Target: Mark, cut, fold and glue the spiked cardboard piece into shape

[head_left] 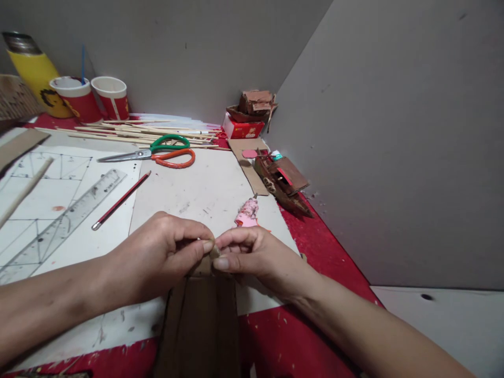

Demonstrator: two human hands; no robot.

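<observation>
Both hands meet at the middle, above the far end of a long brown cardboard piece [205,325] that runs toward me. My left hand [157,252] is closed, with thumb and forefinger pinched at a small greyish-brown piece [215,252]. From the other side, my right hand [255,252] grips the same small piece between thumb and fingers. Its kind cannot be made out, as the fingertips cover most of it. Just beyond the right hand lies a pink hot glue gun [247,212], nozzle pointing away, partly hidden by that hand.
Scissors [169,149], a red pencil [121,199], a clear ruler [66,220] and thin wooden sticks [129,134] lie on white paper over a red table [315,236]. Paper cups [114,102] and a yellow bottle [37,79] stand back left. A brown model boat [279,184] sits right.
</observation>
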